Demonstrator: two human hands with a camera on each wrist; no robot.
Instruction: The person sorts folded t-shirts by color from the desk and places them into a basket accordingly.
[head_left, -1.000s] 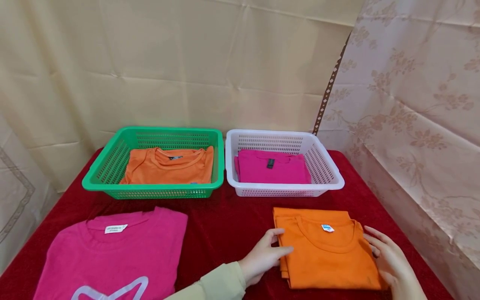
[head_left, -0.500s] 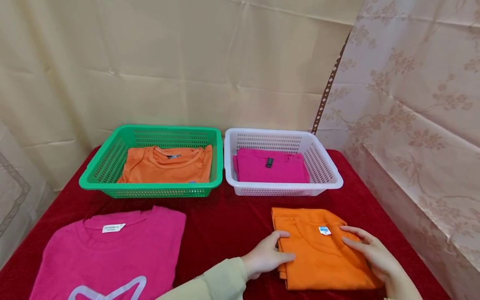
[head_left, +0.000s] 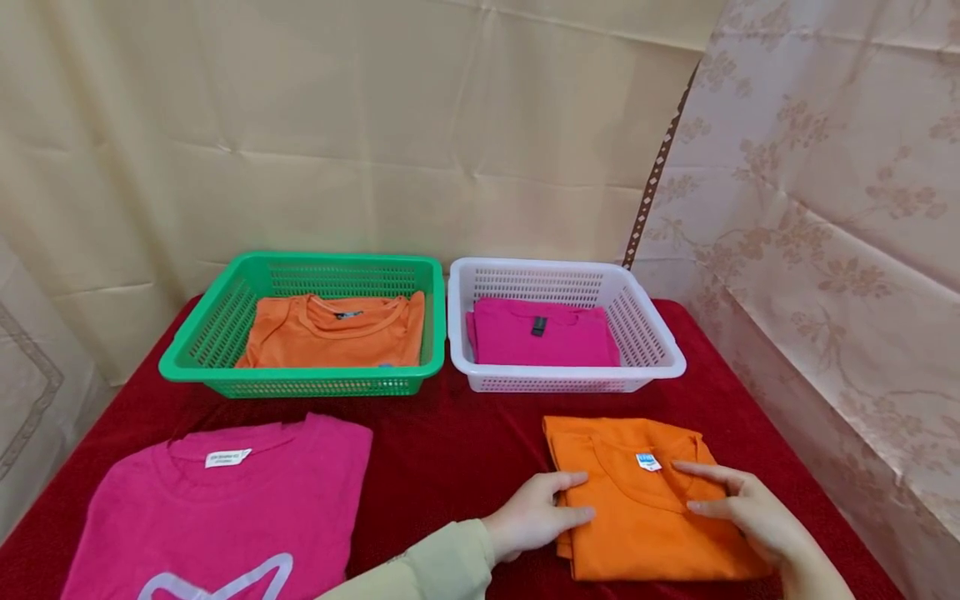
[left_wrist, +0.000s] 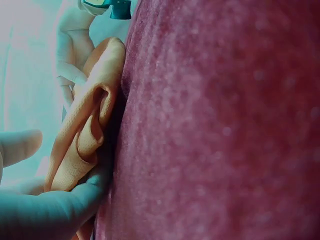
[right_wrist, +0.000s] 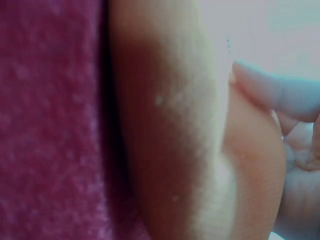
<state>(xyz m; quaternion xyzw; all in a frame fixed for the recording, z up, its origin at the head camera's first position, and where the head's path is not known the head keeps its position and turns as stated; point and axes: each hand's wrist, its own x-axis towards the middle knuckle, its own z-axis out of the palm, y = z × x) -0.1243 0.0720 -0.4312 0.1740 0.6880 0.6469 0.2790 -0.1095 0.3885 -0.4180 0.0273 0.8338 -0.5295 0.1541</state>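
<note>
A folded orange T-shirt (head_left: 637,533) with a white and blue neck label lies at the front right of the red cloth. At its left edge is my left hand (head_left: 528,518), thumb and a finger over the top. The left wrist view shows a finger (left_wrist: 85,197) reaching beneath the layered orange edge. My right hand (head_left: 750,512) grips the opposite side, its thumb and forefinger on the fabric near the collar; its other fingers are mostly hidden. Up close in the right wrist view, the orange fabric (right_wrist: 165,125) bulges, blurred, beside the fingers.
A folded pink T-shirt (head_left: 225,508) lies at the front left. Behind stand a green basket (head_left: 300,375) holding an orange shirt (head_left: 337,337) and a white basket (head_left: 562,375) holding a pink shirt (head_left: 510,342). Curtains (head_left: 375,125) hang behind and at the sides.
My right hand has moved left from the T-shirt's right edge onto its upper side, bending that side inward. The left hand has shifted slightly further onto the left edge.
</note>
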